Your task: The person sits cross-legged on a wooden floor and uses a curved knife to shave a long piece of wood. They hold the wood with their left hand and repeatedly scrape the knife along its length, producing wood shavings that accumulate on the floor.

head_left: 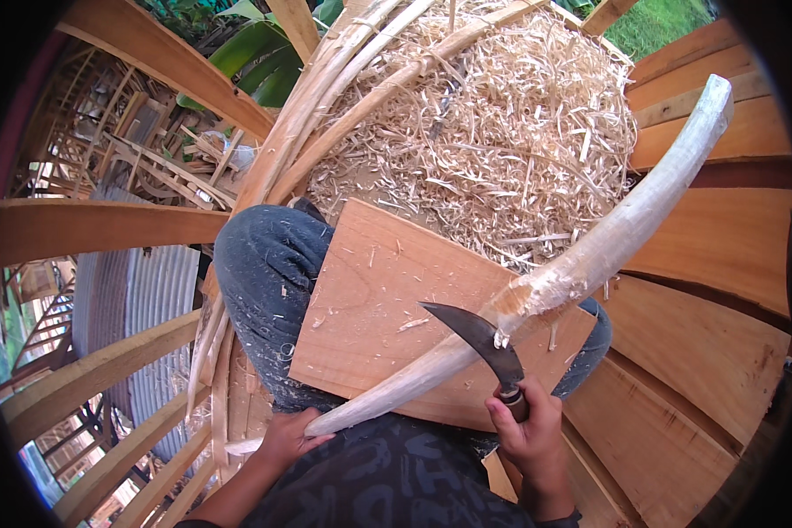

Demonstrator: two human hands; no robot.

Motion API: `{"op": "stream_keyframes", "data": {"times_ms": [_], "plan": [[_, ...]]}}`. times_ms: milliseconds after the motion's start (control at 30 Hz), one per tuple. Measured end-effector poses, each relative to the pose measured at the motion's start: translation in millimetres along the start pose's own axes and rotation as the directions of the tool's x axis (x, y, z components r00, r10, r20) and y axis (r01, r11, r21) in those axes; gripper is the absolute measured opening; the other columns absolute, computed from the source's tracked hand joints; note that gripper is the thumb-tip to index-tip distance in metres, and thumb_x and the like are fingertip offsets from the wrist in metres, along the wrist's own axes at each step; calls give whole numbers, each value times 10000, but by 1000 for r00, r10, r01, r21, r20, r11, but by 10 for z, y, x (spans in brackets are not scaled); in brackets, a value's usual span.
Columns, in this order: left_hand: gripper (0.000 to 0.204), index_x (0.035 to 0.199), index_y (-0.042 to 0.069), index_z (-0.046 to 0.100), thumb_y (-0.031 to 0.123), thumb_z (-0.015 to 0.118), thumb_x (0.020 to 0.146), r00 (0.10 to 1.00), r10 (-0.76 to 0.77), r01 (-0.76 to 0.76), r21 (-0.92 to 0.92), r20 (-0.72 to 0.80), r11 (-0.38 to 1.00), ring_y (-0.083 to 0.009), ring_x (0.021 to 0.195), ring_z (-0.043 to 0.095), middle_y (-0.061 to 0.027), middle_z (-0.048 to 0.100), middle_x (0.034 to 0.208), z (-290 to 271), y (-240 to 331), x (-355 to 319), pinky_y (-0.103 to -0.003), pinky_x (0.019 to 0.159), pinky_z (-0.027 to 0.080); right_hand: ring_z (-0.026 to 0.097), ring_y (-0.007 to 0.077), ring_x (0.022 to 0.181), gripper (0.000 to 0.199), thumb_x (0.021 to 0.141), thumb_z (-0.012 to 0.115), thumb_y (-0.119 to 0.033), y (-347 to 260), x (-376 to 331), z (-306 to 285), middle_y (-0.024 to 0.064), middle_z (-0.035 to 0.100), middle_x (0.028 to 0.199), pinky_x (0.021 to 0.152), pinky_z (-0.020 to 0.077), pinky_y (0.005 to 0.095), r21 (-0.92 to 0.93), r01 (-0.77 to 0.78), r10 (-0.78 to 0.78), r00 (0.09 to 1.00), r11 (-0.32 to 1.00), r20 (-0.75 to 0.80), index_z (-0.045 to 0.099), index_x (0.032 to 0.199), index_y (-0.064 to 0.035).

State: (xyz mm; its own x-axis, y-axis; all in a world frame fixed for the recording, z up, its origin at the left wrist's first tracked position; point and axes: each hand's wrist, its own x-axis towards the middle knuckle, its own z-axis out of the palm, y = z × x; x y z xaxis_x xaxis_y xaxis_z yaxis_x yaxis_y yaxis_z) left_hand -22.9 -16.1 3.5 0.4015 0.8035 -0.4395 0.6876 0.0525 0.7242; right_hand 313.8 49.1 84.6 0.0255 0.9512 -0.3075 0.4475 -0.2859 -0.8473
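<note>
Curved pole (590,255) lies across board (378,299) on lap, long axis from lower left up to upper right. Left hand (286,437) grips near end, fingers wrapped round it. Right hand (528,427) nearer carved patch, fingers closed on knife (484,339) handle; curved blade touching pole midway. Shavings heap (493,123) beyond board. No labels or signs visible.

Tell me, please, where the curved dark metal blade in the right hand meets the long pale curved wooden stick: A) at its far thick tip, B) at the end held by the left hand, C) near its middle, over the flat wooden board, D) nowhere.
C: the curved dark metal blade, gripped by the right hand, touches the long pale curved wooden stick mid-length above the flat wooden board, where the wood is freshly shaved; the left hand holds the near end.
</note>
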Motion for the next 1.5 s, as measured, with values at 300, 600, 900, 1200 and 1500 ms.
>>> {"op": "stream_keyframes", "data": {"times_ms": [300,600,900,1200,1500], "plan": [[303,745,73,538,326,704,741,999,31,-31,-7,-26,999,-294,526,576,-108,548,574,-5,4,24,-357,484,441,591,185,509,209,776,692,-107,-7,17,120,99,585,620,471,437,266,-123,75,-77,997,989,-5,530,858,-4],[297,750,70,550,322,707,740,999,22,-23,-39,-26,999,-294,547,586,-110,565,592,-25,44,51,-357,493,447,465,28,535,135,855,601,-113,-150,-74,-31,-25,524,658,466,355,180,528,-332,271,943,782,192,543,883,6],[285,761,67,559,304,713,736,999,34,-34,-35,-10,999,-284,548,593,-110,578,606,4,-9,48,-351,494,451,585,171,549,207,799,666,-108,-81,-97,128,92,583,669,507,444,266,-5,-66,66,996,998,-64,525,894,9],[292,768,66,565,309,722,727,999,24,-25,-18,-36,1000,-273,527,583,-103,569,593,15,5,37,-345,486,447,616,251,548,245,788,680,-106,-91,-85,190,116,586,656,489,454,300,-147,40,-58,991,988,-121,506,921,5],[303,759,70,556,324,719,727,996,60,-58,36,-63,998,-270,512,573,-94,555,578,30,-4,25,-346,476,438,604,236,544,209,786,675,-91,8,-45,288,120,585,665,473,438,300,-211,126,-157,978,969,-138,511,882,-4]]}}
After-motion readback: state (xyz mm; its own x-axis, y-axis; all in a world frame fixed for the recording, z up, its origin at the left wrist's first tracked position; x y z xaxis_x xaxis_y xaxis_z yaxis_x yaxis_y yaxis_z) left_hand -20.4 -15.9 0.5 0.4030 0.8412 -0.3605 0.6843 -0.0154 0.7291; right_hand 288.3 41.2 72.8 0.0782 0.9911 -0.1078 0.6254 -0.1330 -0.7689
